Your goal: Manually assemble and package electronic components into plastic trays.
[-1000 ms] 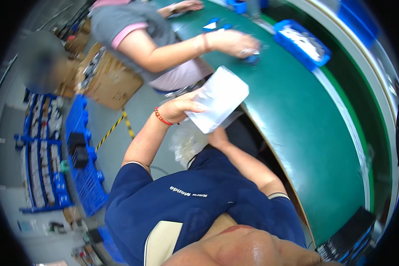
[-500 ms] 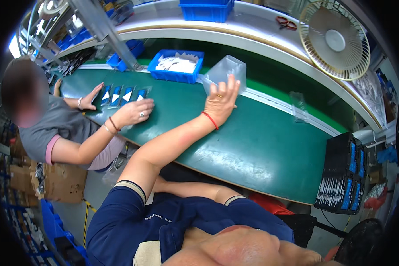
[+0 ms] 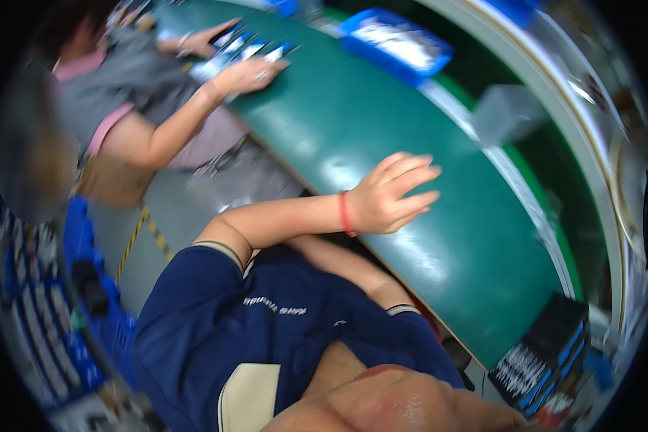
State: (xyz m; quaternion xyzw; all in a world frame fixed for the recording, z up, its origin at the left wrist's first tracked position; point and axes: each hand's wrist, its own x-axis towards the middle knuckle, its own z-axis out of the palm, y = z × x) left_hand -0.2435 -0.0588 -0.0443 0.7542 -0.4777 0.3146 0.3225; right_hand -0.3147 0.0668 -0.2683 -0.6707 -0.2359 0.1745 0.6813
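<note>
My left hand, a red cord round its wrist, hovers over the green tabletop near its front edge. Its fingers are spread and hold nothing. Farther off, a translucent plastic container stands by the back rail, apart from my hand. Only the forearm of my right arm shows; it passes behind my left arm, and the hand is hidden. The picture is smeared by motion.
A co-worker's hand rests by several small blue packets at the far left. A blue bin of white pieces sits at the back. Black trays are stacked at the right end. Blue crates stand at left.
My left hand has come away from the translucent container, back toward the table's front edge. The whole view has turned, so the table now slants down to the right.
</note>
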